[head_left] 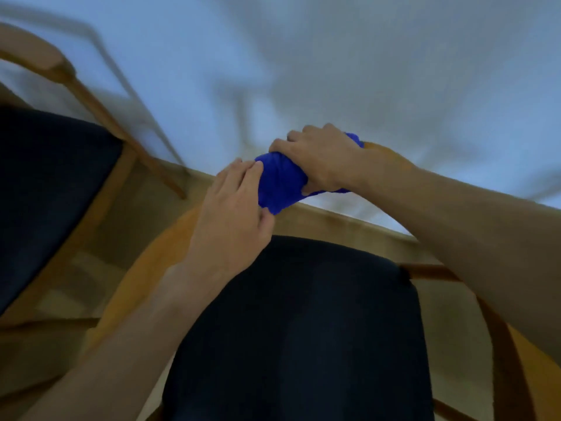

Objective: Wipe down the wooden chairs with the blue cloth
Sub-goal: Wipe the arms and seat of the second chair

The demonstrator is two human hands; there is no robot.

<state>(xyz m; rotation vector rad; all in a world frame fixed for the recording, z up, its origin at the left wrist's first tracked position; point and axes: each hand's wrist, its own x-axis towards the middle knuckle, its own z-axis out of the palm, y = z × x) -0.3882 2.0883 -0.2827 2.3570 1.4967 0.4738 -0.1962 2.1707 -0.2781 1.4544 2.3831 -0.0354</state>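
Looking down: two chairs, both hands on cloth at top rail of near chair, frame blurry.
Near chair: wood frame, curved rail runs lower left up to centre, then down the right side; dark seat pad fills bottom centre.
2nd chair: far left, wood armrest + legs, dark pad of its own; apart from near chair, strip of tan floor between.
Wall: pale blue-white, soft shadows; wood skirting along its base behind the rail.
Cloth: blue, bunched into a wad, sits on the rail between the hands; a bit pokes out past R knuckles, upper right.
In the way: R forearm crosses right side of frame, covers that part of the rail; L forearm lies over the left rail + pad edge.
R hand: fingers curled over the wad from above, thumb tucked under, gripping it.
L hand: fingers nearly straight + close together, tips touching cloth's left end; thumb against its lower edge. Can't tell if it pinches.
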